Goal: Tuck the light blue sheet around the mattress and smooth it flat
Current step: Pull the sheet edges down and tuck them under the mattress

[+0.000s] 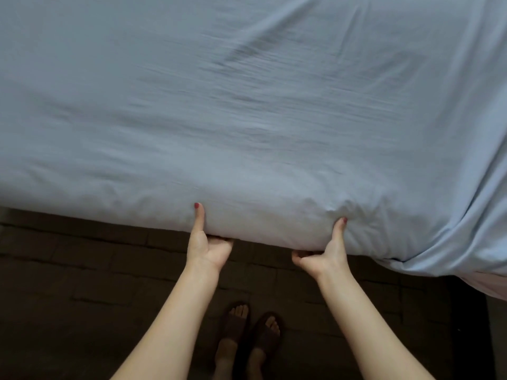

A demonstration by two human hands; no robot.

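The light blue sheet point(247, 111) covers the whole top of the mattress and wraps over its near edge. My left hand point(208, 245) grips that near edge, thumb up on the sheet and fingers curled underneath. A little to the right, my right hand point(321, 253) holds the same edge the same way, with its thumb pressing a small dent into the cloth. The fingers of both hands are hidden under the edge. Fine wrinkles run across the sheet's top. At the right corner the cloth bunches into loose folds point(466, 242).
A dark tiled floor point(82, 283) lies below the bed edge. My feet in dark sandals point(249, 330) stand on it between my arms. A pale strip of mattress or underlayer point(491, 286) shows under the folds at the right corner.
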